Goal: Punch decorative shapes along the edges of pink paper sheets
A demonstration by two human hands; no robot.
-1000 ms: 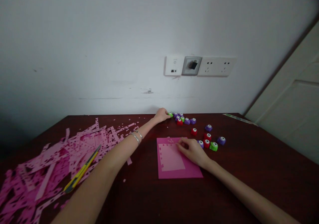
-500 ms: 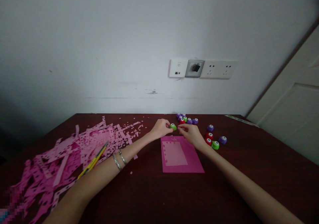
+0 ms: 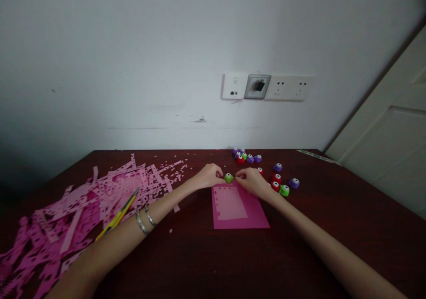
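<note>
A small green craft paper punch with a white-and-black round top sits at the far edge of a magenta sheet. A paler pink rectangle with small shapes along its left side lies on that sheet. My left hand is closed, its thumb and finger at the punch's left side. From the right, my right hand comes up to the punch with fingers pinched together. What those fingertips hold, if anything, is too small to make out.
Several purple, red and green punches stand in a back group and a right group. Pink paper scraps cover the left side, with a yellow cutter on them. A printed strip lies at the back right, before the wall.
Both hands have come slightly nearer. The green punch has moved down to the magenta sheet's far edge. A red punch behind my right hand now shows. The view has shifted slightly.
</note>
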